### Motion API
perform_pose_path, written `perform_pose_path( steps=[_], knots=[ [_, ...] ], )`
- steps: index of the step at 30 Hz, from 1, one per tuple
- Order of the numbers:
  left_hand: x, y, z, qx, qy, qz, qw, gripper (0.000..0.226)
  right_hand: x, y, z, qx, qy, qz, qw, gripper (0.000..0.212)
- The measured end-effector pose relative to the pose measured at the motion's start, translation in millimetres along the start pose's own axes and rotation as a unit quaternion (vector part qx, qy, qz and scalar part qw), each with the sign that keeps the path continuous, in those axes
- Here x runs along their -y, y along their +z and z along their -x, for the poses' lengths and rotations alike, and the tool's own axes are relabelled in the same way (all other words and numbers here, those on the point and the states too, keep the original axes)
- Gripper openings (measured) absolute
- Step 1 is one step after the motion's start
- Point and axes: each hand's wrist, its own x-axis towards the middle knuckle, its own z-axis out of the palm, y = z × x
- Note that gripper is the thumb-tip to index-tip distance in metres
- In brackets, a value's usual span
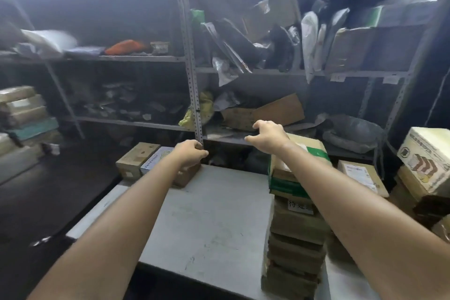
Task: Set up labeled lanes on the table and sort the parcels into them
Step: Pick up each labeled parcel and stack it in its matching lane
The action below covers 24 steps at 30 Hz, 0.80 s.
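A grey table point(207, 214) stretches ahead of me. On its right side stands a tall stack of brown parcels point(297, 226) with a white handwritten label point(300, 206) on one of them. The top parcel point(310, 151) carries green tape. My right hand point(267, 136) hovers just beyond that top parcel, fingers spread and holding nothing. At the far left corner lie a tan box point(137, 158), a blue-and-white box point(155, 156) and a brown box point(188, 175). My left hand point(190, 153) is above the brown box with its fingers curled; I see nothing in it.
Grey metal shelves point(191, 80) packed with bags, mailers and cartons fill the wall behind the table. More cartons point(360, 175) and a large printed box point(426, 153) sit to the right. Another pile of parcels point(24, 109) stands at the far left, with dark floor between.
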Motion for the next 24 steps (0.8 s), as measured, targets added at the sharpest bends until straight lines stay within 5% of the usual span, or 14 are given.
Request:
perform_pose_path(
  steps=[11, 24],
  knots=[
    [206.6, -108.5, -32.4, -0.026, -0.090, -0.029, 0.995, 0.046, 168.0, 132.5, -50.0, 0.100, -0.040, 0.040, 0.993, 0.049],
    [336.3, -121.7, -116.8, 0.014, -0.163, -0.068, 0.984, 0.047, 222.3, 278.2, -140.0, 0.209, -0.031, 0.064, 0.975, 0.039]
  ],
)
